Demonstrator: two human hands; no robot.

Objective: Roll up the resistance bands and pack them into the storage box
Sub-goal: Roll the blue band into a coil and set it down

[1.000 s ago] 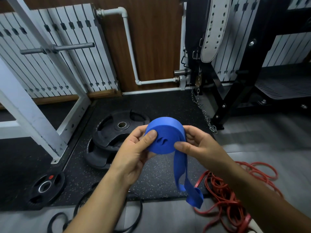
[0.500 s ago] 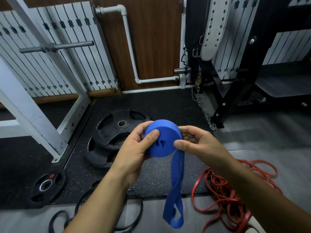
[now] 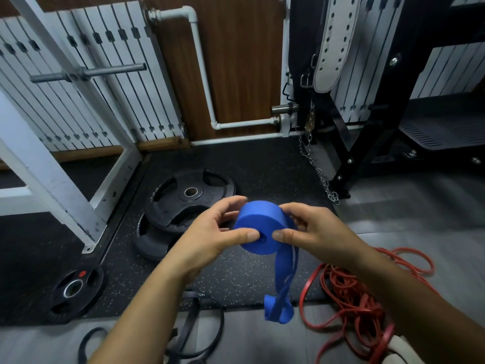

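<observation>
One blue band (image 3: 262,227), rolled to a thick coil, sits in mid-air between two hands. The left hand (image 3: 210,240) and right hand (image 3: 317,232) each pinch it in their grip, thumbs on its near face (a loose tail dangles). Red bands (image 3: 354,298) and black bands (image 3: 194,324) lie tangled on the floor (image 3: 420,219) beside three weight plates (image 3: 189,198).
</observation>
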